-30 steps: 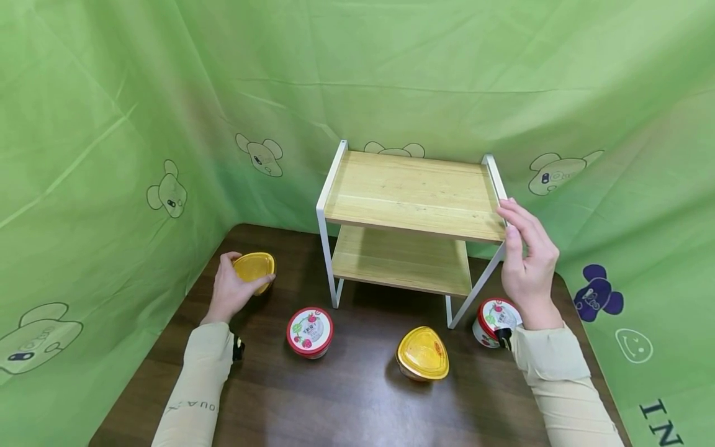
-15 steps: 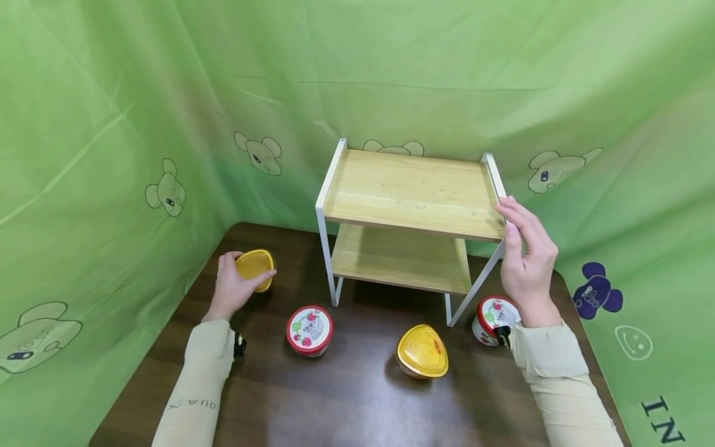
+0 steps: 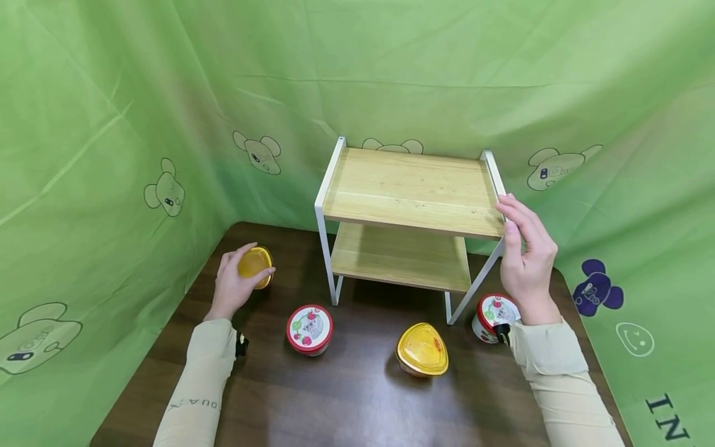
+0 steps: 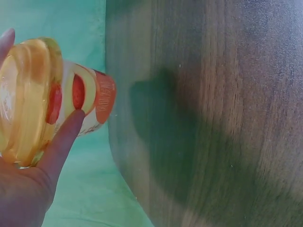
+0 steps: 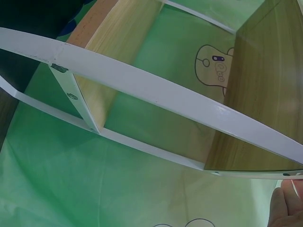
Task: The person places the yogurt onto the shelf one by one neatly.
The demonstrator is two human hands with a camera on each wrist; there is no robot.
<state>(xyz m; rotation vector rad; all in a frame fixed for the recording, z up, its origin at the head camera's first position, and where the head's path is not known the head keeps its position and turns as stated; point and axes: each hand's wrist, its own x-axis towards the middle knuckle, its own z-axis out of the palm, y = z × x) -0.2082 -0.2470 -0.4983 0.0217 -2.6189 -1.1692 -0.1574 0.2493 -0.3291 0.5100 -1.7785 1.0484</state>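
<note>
On the left of the head view, my left hand (image 3: 231,285) grips a cup with a translucent yellow lid (image 3: 254,266), thumb on the near side and fingers on the far side. The left wrist view shows the cup's printed orange-and-white side (image 4: 87,97); its shadow falls on the table apart from its base. My right hand (image 3: 527,261), fingers mostly straight, is at the right side of a two-tier wooden shelf rack (image 3: 413,192) with a white frame. Fingertips (image 5: 279,201) show beside the frame in the right wrist view.
On the dark wood table (image 3: 335,403) stand a red-rimmed tub (image 3: 310,330), another yellow-lidded cup (image 3: 422,351), and a second red-rimmed tub (image 3: 494,318) partly behind my right wrist. Green printed cloth (image 3: 413,49) hangs around the back and sides.
My left hand has shifted the cup slightly toward the back, and its lid looks narrower and more tilted. The right hand has kept its place at the rack.
</note>
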